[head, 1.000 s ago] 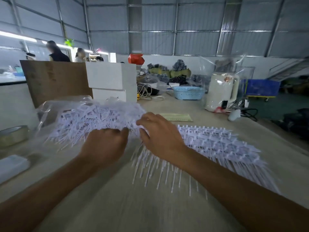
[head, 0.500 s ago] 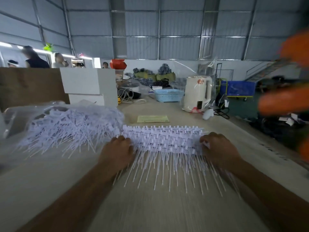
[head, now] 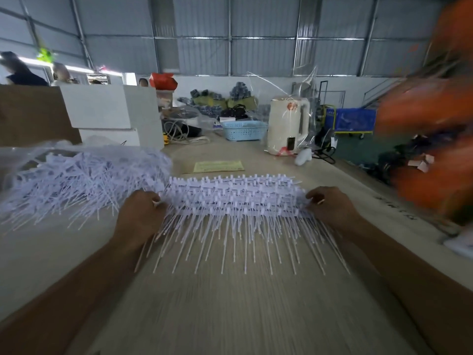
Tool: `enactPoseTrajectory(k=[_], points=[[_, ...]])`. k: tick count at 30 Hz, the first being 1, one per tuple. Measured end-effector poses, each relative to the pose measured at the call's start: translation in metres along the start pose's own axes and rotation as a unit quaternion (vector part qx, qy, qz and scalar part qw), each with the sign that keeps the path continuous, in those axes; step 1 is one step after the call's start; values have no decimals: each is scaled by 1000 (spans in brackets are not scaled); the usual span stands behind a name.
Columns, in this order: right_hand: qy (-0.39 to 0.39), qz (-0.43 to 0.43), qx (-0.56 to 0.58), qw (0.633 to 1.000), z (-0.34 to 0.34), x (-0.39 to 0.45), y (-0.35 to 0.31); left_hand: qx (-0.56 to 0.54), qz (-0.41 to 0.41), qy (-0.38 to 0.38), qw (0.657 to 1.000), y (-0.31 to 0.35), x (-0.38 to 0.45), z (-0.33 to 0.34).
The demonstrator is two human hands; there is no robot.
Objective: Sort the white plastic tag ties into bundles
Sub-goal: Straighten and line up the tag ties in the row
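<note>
A flat stack of white plastic tag tie strips [head: 234,198] lies across the middle of the table, its thin tails pointing toward me. My left hand [head: 140,213] grips the stack's left end with curled fingers. My right hand [head: 330,203] grips the right end the same way. A big loose heap of white tag ties [head: 82,175] lies to the left on a clear plastic bag [head: 18,157], touching the stack's left end.
Behind the stack lie a yellow paper slip [head: 218,166], a white kettle [head: 288,126], a blue basket [head: 243,130] and white boxes [head: 110,111]. A brown board [head: 30,114] stands at the back left. Blurred orange shapes [head: 432,124] fill the right edge. People stand far left.
My right hand slid from the stack's left end to its right end. The stack now lies squared between both hands, and the view turned right.
</note>
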State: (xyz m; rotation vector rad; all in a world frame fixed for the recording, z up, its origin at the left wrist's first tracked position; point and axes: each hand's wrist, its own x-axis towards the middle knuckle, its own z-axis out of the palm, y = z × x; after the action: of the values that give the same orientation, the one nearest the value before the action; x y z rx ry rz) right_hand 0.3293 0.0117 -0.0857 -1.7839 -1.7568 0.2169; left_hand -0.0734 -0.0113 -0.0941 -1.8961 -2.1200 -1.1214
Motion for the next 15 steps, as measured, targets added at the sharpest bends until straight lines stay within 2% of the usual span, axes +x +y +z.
enactPoseTrajectory(k=[3, 9, 11, 15], points=[[9, 11, -19, 1000, 3, -1, -3, 13, -12, -29, 999, 1, -3, -1], [7, 24, -79, 997, -1, -5, -13, 23, 18, -5, 1000, 3, -7, -5], [34, 16, -94, 995, 0, -9, -18, 32, 13, -8, 999, 6, -9, -7], [139, -48, -97, 984, 0, -14, -22, 56, 21, -6, 998, 9, -11, -9]])
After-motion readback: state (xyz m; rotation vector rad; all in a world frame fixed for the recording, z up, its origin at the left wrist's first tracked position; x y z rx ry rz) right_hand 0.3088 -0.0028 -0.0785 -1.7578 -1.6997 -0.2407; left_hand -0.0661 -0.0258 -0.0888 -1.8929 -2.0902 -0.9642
